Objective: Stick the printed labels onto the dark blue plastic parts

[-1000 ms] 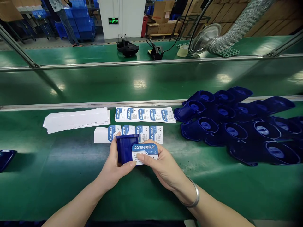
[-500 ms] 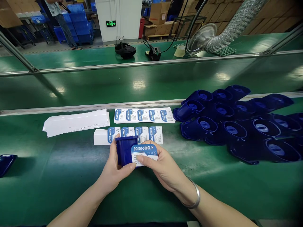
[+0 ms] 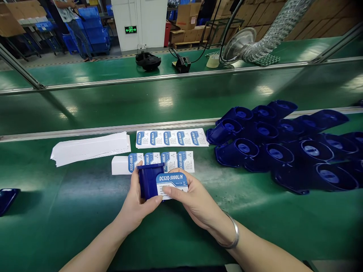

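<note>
A: What is lettered on the label [image 3: 172,180] before you?

B: It reads "DC52Q-5000L/H", white on blue, with a CE mark beneath; your thumb covers part of the small print.

A: How do your hands stand?

B: Your right hand [image 3: 200,202] pinches the label, thumb in front, fingers behind. Your left hand [image 3: 134,206] is closed around one blue part [image 3: 148,181], thumb at the label's lower left corner. The label overlaps the part's right side; whether it adheres, you cannot tell.

A: And the strips on your green table [image 3: 85,207]?

B: Two. Your upper strip [image 3: 172,138] shows five labels, turned sideways, their print too small to read surely. Your lower strip [image 3: 119,166], just beyond your hands, shows four, again "DC52Q-5000L/H", and a bare left end.

A: What flanks them?

B: White sheets [image 3: 90,148], overlapping and uncounted, lie to your left. At least twelve blue housings [image 3: 313,150] crowd your right; one blue piece [image 3: 8,200] sits at the left edge of view.
</note>
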Motion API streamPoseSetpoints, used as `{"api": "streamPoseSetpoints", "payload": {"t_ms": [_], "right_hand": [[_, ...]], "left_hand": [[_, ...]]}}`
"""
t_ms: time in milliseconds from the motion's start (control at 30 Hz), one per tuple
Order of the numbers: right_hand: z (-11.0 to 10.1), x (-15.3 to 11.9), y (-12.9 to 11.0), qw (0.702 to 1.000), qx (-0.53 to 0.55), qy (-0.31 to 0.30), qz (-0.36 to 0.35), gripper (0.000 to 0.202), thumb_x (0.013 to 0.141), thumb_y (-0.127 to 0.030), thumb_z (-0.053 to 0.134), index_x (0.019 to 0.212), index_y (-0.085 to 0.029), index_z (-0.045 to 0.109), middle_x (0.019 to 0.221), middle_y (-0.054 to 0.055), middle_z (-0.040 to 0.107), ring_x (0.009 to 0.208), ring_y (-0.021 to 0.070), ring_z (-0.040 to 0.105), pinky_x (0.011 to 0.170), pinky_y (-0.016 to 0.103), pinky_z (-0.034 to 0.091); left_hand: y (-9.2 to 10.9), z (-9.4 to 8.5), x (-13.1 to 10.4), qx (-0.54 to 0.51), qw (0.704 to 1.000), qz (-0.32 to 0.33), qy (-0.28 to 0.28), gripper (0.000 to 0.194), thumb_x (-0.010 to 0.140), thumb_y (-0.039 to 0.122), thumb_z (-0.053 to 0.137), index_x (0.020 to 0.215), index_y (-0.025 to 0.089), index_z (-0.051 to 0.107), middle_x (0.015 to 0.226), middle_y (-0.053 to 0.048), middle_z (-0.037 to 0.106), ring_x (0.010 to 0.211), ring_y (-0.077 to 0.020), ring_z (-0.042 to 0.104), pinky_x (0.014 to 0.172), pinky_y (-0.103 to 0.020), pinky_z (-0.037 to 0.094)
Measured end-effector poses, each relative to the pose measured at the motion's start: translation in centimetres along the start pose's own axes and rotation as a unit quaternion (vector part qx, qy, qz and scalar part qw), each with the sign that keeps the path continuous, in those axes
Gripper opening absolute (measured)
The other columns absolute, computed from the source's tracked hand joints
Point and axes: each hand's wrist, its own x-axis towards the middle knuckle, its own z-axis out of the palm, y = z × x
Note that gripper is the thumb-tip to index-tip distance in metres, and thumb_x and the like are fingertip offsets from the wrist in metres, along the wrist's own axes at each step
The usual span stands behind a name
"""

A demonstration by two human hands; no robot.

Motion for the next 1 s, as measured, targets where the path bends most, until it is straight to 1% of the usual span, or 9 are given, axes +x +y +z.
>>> {"api": "streamPoseSetpoints", "payload": {"t_ms": [200,400,500,600,700,767,867,933,1000], "right_hand": [[0.2,0.0,-0.1,1.000,0.012,-0.008,-0.001,0.037,0.077,-0.036,0.093,0.098,-0.019,0.068,0.094,0.002,0.069,0.088,0.0184,0.063,0.083,0.029,0.050],[0.3,0.1,-0.2,1.000,0.007,-0.010,-0.009,0.036,0.078,-0.035,0.092,0.097,-0.019,0.067,0.091,0.001,0.067,0.085,0.0161,0.061,0.080,0.026,0.049],[0.4,0.0,-0.1,0.999,-0.026,-0.010,-0.017,0.035,0.079,-0.038,0.091,0.096,-0.020,0.066,0.087,0.000,0.065,0.079,0.0157,0.059,0.075,0.026,0.048],[0.7,-0.3,0.2,0.995,-0.092,-0.023,-0.034,0.034,0.081,-0.041,0.088,0.093,-0.021,0.063,0.082,-0.001,0.062,0.072,0.0160,0.055,0.068,0.026,0.046],[0.8,-0.4,0.4,0.986,-0.153,-0.031,-0.056,0.032,0.085,-0.044,0.083,0.094,-0.021,0.062,0.081,0.000,0.061,0.070,0.0170,0.054,0.063,0.026,0.044],[0.7,-0.4,0.5,0.986,-0.148,-0.036,-0.065,0.031,0.089,-0.046,0.079,0.101,-0.022,0.064,0.088,0.002,0.064,0.078,0.0197,0.058,0.069,0.028,0.047],[0.3,0.1,0.3,0.992,-0.094,-0.046,-0.067,0.031,0.091,-0.046,0.077,0.107,-0.021,0.066,0.102,0.004,0.066,0.093,0.0234,0.061,0.085,0.033,0.049],[0.1,0.5,0.0,0.995,-0.062,-0.049,-0.062,0.030,0.092,-0.046,0.078,0.106,-0.021,0.067,0.103,0.004,0.067,0.098,0.0237,0.061,0.090,0.034,0.048],[0.0,0.8,-0.2,0.996,-0.045,-0.053,-0.059,0.030,0.092,-0.046,0.078,0.105,-0.021,0.068,0.101,0.003,0.067,0.099,0.0234,0.061,0.090,0.033,0.048]], "left_hand": [[0.0,0.0,0.1,-0.001,1.000,0.000,0.002,0.104,0.081,0.038,0.080,0.161,0.036,0.013,0.160,-0.010,0.042,0.146,-0.0365,0.039,0.118,-0.051,0.038],[0.1,0.1,0.0,0.013,1.000,-0.001,0.010,0.102,0.082,0.036,0.079,0.159,0.036,0.013,0.158,-0.010,0.043,0.145,-0.0351,0.041,0.116,-0.049,0.041],[0.1,0.2,0.1,0.005,1.000,0.009,0.025,0.090,0.083,0.040,0.077,0.155,0.036,0.022,0.157,-0.008,0.042,0.144,-0.0345,0.042,0.116,-0.049,0.042],[0.1,0.2,0.3,-0.003,0.998,0.011,0.062,0.075,0.087,0.044,0.073,0.149,0.036,0.031,0.154,-0.007,0.046,0.141,-0.0332,0.046,0.115,-0.048,0.043],[0.0,0.1,0.5,-0.009,0.996,0.005,0.086,0.074,0.086,0.044,0.073,0.147,0.036,0.034,0.149,-0.006,0.051,0.138,-0.0330,0.050,0.113,-0.049,0.045],[0.0,0.0,0.4,-0.020,0.997,-0.005,0.078,0.080,0.082,0.042,0.077,0.149,0.037,0.033,0.148,-0.006,0.053,0.137,-0.0331,0.051,0.112,-0.049,0.046],[0.1,0.1,0.2,-0.052,0.996,-0.037,0.056,0.091,0.078,0.035,0.082,0.151,0.037,0.029,0.148,-0.007,0.055,0.137,-0.0324,0.052,0.112,-0.048,0.045],[0.1,0.3,0.1,-0.075,0.995,-0.054,0.049,0.093,0.076,0.030,0.084,0.151,0.035,0.029,0.147,-0.009,0.056,0.136,-0.0319,0.052,0.114,-0.048,0.043],[0.2,0.5,0.0,-0.087,0.994,-0.058,0.045,0.094,0.074,0.027,0.085,0.150,0.035,0.029,0.147,-0.009,0.057,0.137,-0.0318,0.052,0.116,-0.049,0.041]]}}
